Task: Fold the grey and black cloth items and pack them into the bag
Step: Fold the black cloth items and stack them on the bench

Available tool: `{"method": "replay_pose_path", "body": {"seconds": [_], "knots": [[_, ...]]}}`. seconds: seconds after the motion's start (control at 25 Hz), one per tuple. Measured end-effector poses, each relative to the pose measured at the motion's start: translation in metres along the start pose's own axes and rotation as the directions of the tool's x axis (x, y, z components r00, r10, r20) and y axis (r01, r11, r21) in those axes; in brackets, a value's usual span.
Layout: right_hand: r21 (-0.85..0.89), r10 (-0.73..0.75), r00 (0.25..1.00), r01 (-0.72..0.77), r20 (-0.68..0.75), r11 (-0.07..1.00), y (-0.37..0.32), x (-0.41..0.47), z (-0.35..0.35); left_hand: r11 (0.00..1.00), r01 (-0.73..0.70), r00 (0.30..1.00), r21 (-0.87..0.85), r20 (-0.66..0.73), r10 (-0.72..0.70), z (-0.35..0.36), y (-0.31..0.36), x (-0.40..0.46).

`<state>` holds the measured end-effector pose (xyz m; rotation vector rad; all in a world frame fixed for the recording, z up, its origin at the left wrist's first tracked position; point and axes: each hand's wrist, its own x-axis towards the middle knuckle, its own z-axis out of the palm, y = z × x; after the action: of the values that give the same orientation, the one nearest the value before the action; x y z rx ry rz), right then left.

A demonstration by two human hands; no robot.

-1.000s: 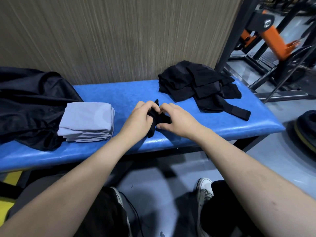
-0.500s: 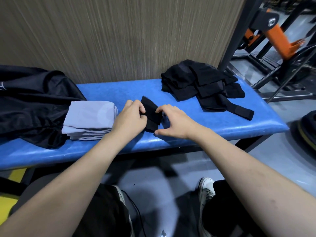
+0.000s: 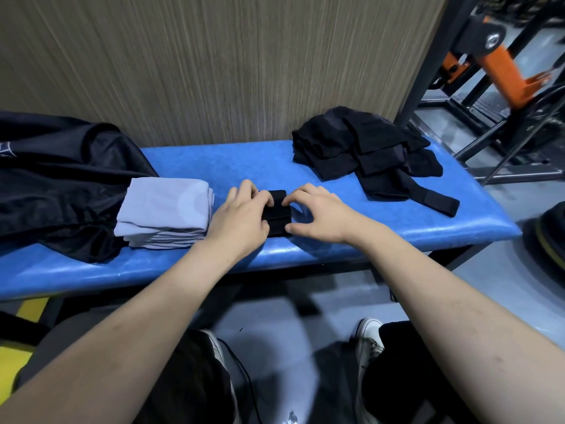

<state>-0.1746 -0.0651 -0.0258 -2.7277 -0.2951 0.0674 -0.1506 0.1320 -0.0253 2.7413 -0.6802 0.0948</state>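
A small black cloth [image 3: 276,214] is pinched flat on the blue table [image 3: 397,221] between the left hand [image 3: 241,220] and the right hand [image 3: 318,215], with fingertips curled onto its two side edges. It is judged to be soft, light and floppy, so it is best held at the edges or it may spring open. Its long side is pointed away from the hands, toward the wall; folded grey cloths [image 3: 163,217] are stacked just left of the left hand.

Pretty even indoor light, slight glare on the bench [image 3: 351,166], fisheye bend at edges, bit of motion blur.
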Motion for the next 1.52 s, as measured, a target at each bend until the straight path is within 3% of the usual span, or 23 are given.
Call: {"method": "replay_pose_path", "body": {"seconds": [0.12,0.52,0.72,1.04,1.36,1.52], "knots": [[0.02,-0.028,0.996,0.03,-0.088,0.999,0.003,-0.001,0.0,0.998,-0.06,0.998,0.002,-0.017,0.06,0.002,0.002,0.002],[-0.028,-0.04,0.999,0.039,-0.023,0.999,0.002,0.0,0.004,0.994,-0.042,0.997,0.102,0.064,0.035,0.002,0.005,0.007],[0.027,-0.029,0.997,0.032,-0.075,0.999,0.02,-0.015,-0.005,0.994,-0.042,0.999,0.097,-0.006,0.043,0.002,0.024,0.019],[0.017,0.169,0.973,-0.168,-0.158,0.986,0.078,-0.055,-0.032,0.987,-0.159,0.987,-0.026,-0.026,0.158,0.027,0.088,0.044],[0.099,0.372,0.871,-0.36,-0.321,0.928,0.139,-0.09,-0.057,0.965,-0.21,0.978,-0.157,-0.037,0.207,0.073,0.154,0.076],[0.116,0.417,0.855,-0.401,-0.309,0.909,0.155,-0.095,-0.056,0.969,-0.221,0.974,-0.112,-0.067,0.214,0.09,0.17,0.088]]}}
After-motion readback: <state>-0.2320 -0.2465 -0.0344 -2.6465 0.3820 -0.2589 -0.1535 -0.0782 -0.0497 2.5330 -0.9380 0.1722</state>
